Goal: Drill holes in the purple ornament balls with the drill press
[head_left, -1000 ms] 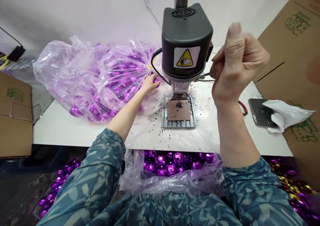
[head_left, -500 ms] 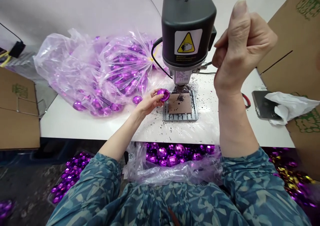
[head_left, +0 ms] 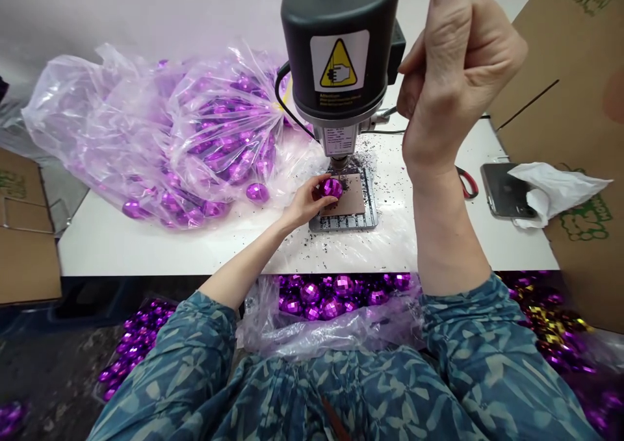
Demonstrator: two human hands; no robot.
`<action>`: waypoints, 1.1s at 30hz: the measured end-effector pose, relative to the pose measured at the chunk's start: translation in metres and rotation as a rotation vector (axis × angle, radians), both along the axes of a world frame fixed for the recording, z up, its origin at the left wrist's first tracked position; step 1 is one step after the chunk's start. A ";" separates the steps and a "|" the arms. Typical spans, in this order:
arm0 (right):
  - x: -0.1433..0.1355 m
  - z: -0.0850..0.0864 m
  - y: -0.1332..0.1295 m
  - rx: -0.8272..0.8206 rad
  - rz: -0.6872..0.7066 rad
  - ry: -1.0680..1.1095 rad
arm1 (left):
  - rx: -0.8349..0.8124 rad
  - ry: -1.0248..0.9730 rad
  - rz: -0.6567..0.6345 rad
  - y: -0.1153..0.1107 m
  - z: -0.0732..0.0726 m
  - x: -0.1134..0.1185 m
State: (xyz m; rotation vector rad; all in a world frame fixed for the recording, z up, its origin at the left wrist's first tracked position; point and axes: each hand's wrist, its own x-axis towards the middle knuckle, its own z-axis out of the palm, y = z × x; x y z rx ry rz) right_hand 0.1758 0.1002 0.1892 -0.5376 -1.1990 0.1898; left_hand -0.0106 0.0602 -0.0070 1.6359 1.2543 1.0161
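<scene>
“Looking at the left hand point(head_left: 305, 203), what do you see in it?”

“It's closed lightly on a faceted purple ball point(head_left: 332, 188), thumb on the near side and fingers on the far side. I'd say that pinch suits a round, slick thing: it steadies both sides and leaves the top bare.”

“Where does the ball sit?”

“At that hand's fingertips, over the left part of the brown plate point(head_left: 356, 197), just below the chuck point(head_left: 340, 162). I can't tell whether it touches the plate. The plate lies flat on a slotted metal base point(head_left: 341, 225), probably as a level backing.”

“And the right hand point(head_left: 453, 84)?”

“Curled into a fist, thumb up, raised beside the black motor housing point(head_left: 341, 19). A metal rod point(head_left: 378, 121) runs towards it and disappears behind it. Whether the fingers grip the rod, I can't tell. Held up there, the hand is well apart from the chuck.”

“What's around them?”

“Left of the left hand, a loose purple ball point(head_left: 257, 193) lies beside a clear plastic bag point(head_left: 92, 123) full of more. Its yellow tie point(head_left: 281, 102) gathers the neck, presumably so they don't roll about. Nearer the body than that hand, below the table point(head_left: 160, 252) edge, other purple balls point(head_left: 331, 307) sit in open plastic. Right of the right forearm, a phone point(head_left: 498, 191) lies partly under crumpled white paper point(head_left: 565, 184).”
</scene>
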 end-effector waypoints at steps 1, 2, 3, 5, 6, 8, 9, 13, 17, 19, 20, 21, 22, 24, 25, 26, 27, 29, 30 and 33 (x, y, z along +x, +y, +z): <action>0.000 -0.001 0.001 0.010 0.004 -0.006 | 0.025 0.030 0.019 -0.001 0.002 0.003; 0.001 -0.002 0.002 0.015 0.003 -0.014 | 0.045 0.057 0.040 -0.002 0.003 0.006; 0.001 -0.003 0.002 0.013 -0.012 -0.014 | 0.060 0.082 0.058 -0.003 0.005 0.009; 0.001 -0.003 0.003 -0.012 -0.055 -0.037 | 0.087 0.122 0.083 -0.006 0.008 0.014; 0.001 -0.003 0.003 -0.027 -0.076 -0.051 | 0.108 0.141 0.091 -0.007 0.009 0.017; 0.000 -0.002 0.002 -0.052 -0.106 -0.072 | 0.165 0.175 0.103 -0.007 0.008 0.021; 0.000 -0.001 0.001 -0.060 -0.121 -0.073 | 0.195 0.190 0.107 -0.007 0.007 0.022; -0.002 0.001 0.001 -0.042 -0.120 -0.064 | 0.246 0.189 0.103 -0.002 -0.001 0.022; -0.002 0.001 0.003 0.068 0.001 0.035 | 0.242 0.143 0.084 0.003 -0.007 0.021; -0.002 0.001 0.002 0.078 0.004 0.041 | 0.248 0.140 0.056 0.003 -0.008 0.023; -0.002 0.001 0.002 0.061 -0.011 0.027 | 0.255 0.140 0.046 0.003 -0.009 0.023; -0.002 0.001 0.001 0.041 -0.034 0.022 | 0.261 0.138 0.044 0.002 -0.010 0.024; -0.002 0.001 -0.001 0.032 -0.055 0.028 | 0.263 0.131 0.050 0.001 -0.012 0.025; -0.002 0.001 -0.007 0.009 -0.053 0.032 | 0.246 0.098 0.080 -0.002 -0.016 0.027; -0.003 0.000 -0.010 0.006 -0.039 0.046 | 0.233 0.078 0.095 -0.003 -0.018 0.028; -0.003 0.000 -0.014 0.013 -0.017 0.066 | 0.223 0.059 0.107 -0.004 -0.021 0.028; -0.003 -0.001 -0.019 0.026 0.010 0.091 | 0.218 0.044 0.116 -0.005 -0.023 0.029; -0.002 -0.006 -0.026 0.052 0.067 0.120 | 0.223 0.029 0.121 -0.005 -0.026 0.030; -0.001 -0.009 -0.030 0.065 0.090 0.120 | 0.229 0.026 0.122 -0.005 -0.027 0.030; 0.000 -0.021 -0.034 0.088 0.106 0.121 | 0.242 0.021 0.125 -0.005 -0.027 0.030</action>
